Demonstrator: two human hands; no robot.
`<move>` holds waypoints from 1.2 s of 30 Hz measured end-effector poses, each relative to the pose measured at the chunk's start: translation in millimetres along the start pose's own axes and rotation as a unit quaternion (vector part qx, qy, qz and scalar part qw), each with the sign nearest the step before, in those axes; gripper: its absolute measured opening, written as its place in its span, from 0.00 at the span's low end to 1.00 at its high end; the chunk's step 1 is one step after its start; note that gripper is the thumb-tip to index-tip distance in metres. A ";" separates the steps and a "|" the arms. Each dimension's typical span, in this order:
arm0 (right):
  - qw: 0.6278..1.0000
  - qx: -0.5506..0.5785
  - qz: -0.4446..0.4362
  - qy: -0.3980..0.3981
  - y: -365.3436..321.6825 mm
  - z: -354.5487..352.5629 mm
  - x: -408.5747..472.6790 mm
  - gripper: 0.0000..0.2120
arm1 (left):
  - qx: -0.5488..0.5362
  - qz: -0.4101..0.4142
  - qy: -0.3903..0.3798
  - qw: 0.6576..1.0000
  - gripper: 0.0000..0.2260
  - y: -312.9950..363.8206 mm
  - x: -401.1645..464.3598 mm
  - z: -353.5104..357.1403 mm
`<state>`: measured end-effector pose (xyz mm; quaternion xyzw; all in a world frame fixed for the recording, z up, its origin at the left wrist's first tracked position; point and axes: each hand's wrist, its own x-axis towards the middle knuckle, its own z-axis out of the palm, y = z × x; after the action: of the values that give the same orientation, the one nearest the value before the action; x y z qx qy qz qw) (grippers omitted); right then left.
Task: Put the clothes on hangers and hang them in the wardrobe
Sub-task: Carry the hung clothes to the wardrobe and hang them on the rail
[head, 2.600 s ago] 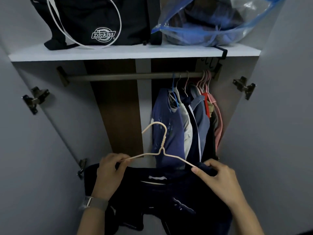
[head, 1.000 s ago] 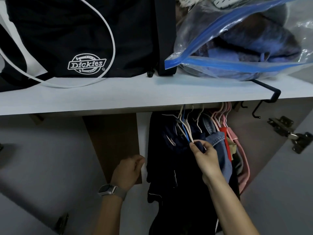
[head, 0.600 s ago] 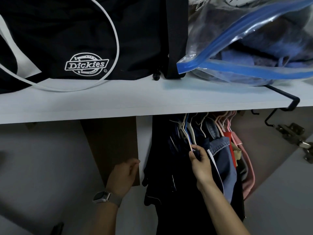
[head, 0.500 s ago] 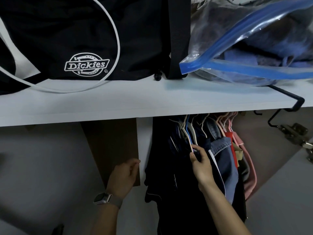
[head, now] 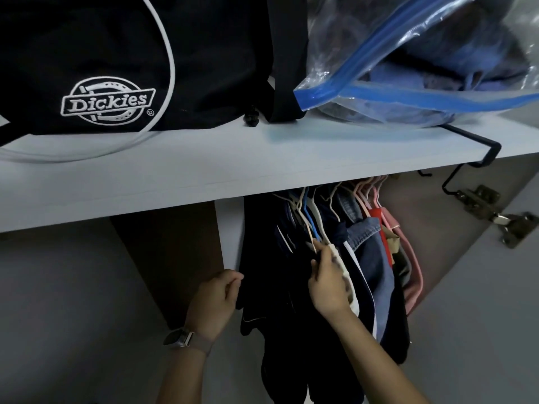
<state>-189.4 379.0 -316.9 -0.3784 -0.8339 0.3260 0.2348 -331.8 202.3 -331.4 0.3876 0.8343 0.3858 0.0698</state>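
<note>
A dark navy garment (head: pixel 274 287) hangs on a cream wire hanger (head: pixel 306 221) at the left end of a row of hung clothes (head: pixel 369 252) inside the wardrobe. My right hand (head: pixel 329 284) pinches the hanger's wire and the collar just below its neck. At the garment's left edge my left hand (head: pixel 215 298), with a watch on the wrist, has its fingers curled on the sleeve. The rail and the hanger hooks' tops are hidden behind the white shelf (head: pixel 262 173).
A black Dickies bag (head: pixel 116 68) and a clear plastic bag with a blue zip (head: pixel 408 71) lie on the shelf. A black hook (head: pixel 481 153) clips over the shelf's right end, near a door hinge (head: pixel 501 220). A brown back panel (head: pixel 169 258) shows left of the clothes.
The garment on its hanger went from in front of me up into the wardrobe beside the other clothes. Since half a second ago my left hand moved right to the garment's edge.
</note>
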 end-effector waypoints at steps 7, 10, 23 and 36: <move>0.999 0.016 -0.002 -0.052 3.8 6.9 -18.9 0.38 | -0.046 0.011 -0.040 0.998 0.08 -6.7 -3.0 -1.9; 0.999 0.017 -0.015 -0.042 8.7 7.9 -31.0 0.39 | -0.050 0.024 -0.053 0.997 0.07 -12.3 -4.0 0.5; 0.996 -0.021 0.083 -0.007 59.7 -39.0 -125.2 0.29 | -0.075 0.123 -0.172 0.975 0.07 28.0 -6.4 48.9; 0.961 -0.112 0.248 0.058 115.8 -120.6 -270.2 0.22 | -0.055 0.188 -0.315 0.929 0.12 120.4 -84.6 106.3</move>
<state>105.9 269.2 -357.9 -0.6153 -0.7301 0.2563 0.1507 -157.9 254.0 -336.4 0.6343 0.6587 0.2954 0.2766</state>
